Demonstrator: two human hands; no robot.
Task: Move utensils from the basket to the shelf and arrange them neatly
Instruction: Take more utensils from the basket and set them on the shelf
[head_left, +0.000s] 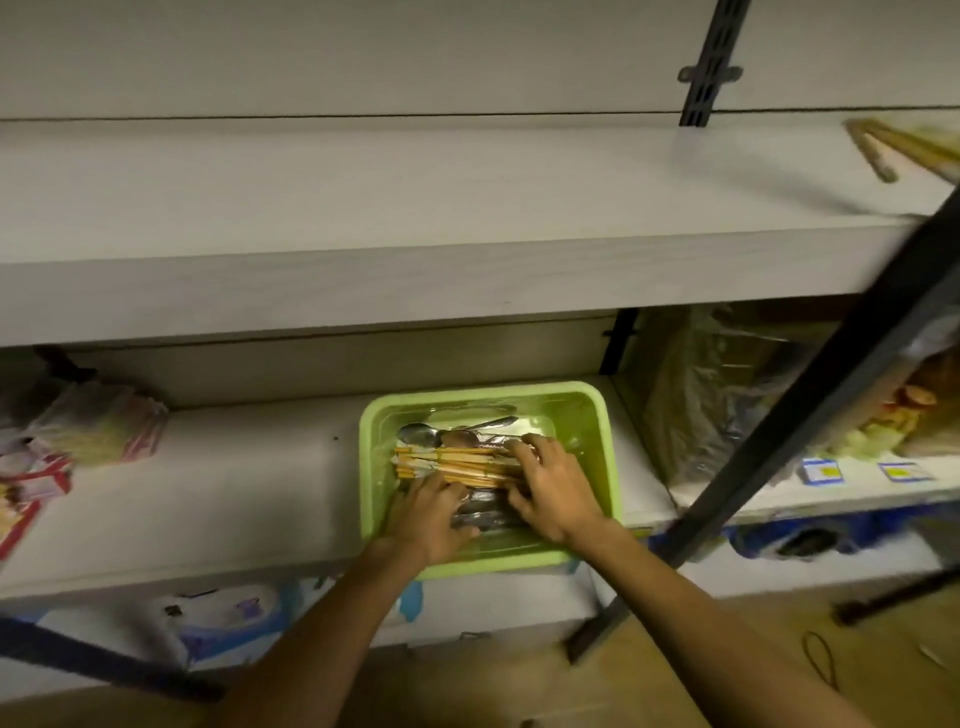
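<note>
A light green plastic basket (608, 441) stands on the lower shelf (234, 478). Inside lie a bundle of orange-wrapped chopsticks (452, 465), metal spoons (421, 431) and wrapped cutlery packs (480, 514). Both my hands are down in the basket. My left hand (428, 512) rests on the wrapped packs at the near side, fingers curled over them. My right hand (553, 491) grips the right end of the chopstick bundle. The wide upper shelf (363, 208) is pale, and wooden utensils (893, 148) lie at its far right end.
A dark diagonal metal bar (810, 410) crosses at the right, in front of the shelves. Plastic-wrapped goods (717, 395) sit right of the basket and snack packets (78, 426) at the left. Price tags (821, 472) mark the shelf edge. Wooden floor below.
</note>
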